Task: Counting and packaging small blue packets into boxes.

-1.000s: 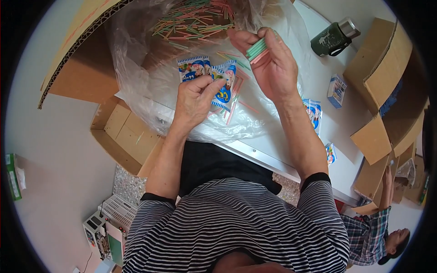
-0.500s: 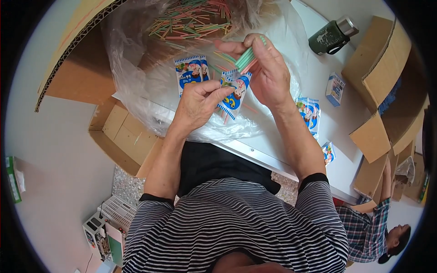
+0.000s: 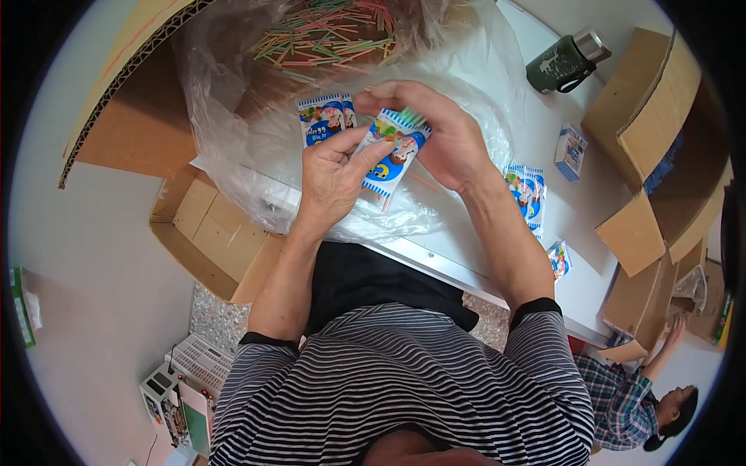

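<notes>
My left hand [image 3: 332, 177] pinches a blue-and-white printed packet [image 3: 399, 158] between thumb and fingers. At its top edge the ends of a bundle of green thin sticks [image 3: 413, 117] show; the rest of the bundle is hidden in or behind the packet. My right hand [image 3: 451, 136] curls around that top end, its palm and bent fingers against the sticks. More packets [image 3: 320, 123] lie just beyond my left fingers on clear plastic. A few loose pink sticks [image 3: 424, 182] lie under and beside the held packet.
A clear plastic bag [image 3: 458, 74] with a pile of coloured sticks [image 3: 326, 39] spreads over the white table [image 3: 590, 233]. Packets [image 3: 527, 196], a small box [image 3: 571, 152] and a green flask [image 3: 566, 62] stand right. Cartons [image 3: 217, 229] flank the table. Another person [image 3: 622, 396] works at far right.
The green sticks have gone from raised in my right hand down to the packet's top, and mostly out of sight. My right hand has lowered over it. The other person's arm has moved.
</notes>
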Demonstrator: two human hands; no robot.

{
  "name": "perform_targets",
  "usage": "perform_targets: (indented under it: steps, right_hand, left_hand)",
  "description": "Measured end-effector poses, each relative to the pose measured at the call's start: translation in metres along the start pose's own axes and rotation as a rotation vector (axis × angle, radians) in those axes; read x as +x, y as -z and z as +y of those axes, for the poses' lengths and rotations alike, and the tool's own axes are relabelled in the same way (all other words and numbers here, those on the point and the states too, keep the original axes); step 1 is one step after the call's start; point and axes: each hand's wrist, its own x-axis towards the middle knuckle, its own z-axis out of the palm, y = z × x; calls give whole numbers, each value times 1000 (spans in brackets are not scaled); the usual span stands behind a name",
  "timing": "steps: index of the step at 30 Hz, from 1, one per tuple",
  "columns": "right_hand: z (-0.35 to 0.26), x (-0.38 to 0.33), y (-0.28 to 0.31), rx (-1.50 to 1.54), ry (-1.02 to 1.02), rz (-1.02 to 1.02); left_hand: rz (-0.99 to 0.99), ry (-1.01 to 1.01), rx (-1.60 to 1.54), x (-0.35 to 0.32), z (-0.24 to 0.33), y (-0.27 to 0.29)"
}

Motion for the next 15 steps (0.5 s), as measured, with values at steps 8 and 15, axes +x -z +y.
perform_targets:
  steps: [8, 15]
  right_hand:
    - [1, -15, -14, -66, 45, 178]
    - [-15, -65, -1, -831, 33, 379]
  left_hand:
    - [128, -105, -212, -2, -12, -6]
    - [293, -176, 418, 0, 0, -2]
